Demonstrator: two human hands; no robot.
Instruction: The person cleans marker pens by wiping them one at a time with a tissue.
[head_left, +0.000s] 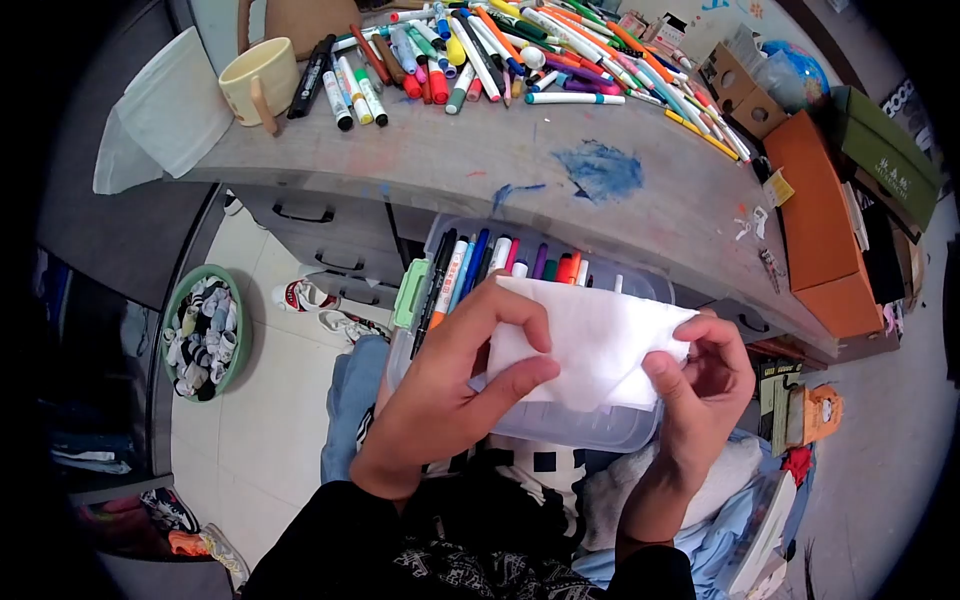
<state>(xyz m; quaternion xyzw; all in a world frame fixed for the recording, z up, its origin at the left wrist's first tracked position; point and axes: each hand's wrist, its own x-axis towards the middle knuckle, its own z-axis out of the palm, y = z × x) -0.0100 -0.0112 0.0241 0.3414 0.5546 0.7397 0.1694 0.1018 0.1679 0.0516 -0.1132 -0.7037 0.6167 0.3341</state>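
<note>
Both my hands hold a white paper tissue (590,335) over a clear plastic box (560,425) that rests on my lap. My left hand (450,385) pinches the tissue's left edge between thumb and fingers. My right hand (700,395) grips its right edge. In the box's far side stand several markers (500,262), lined up upright. A green latch (410,292) sits on the box's left end.
A grey desk (480,155) with a blue paint smear (603,170) carries a heap of markers (500,50), a cream mug (258,80) and orange and green boxes (825,215) at right. Drawers (305,213) sit below the desk. A green basket (205,330) stands on the floor at left.
</note>
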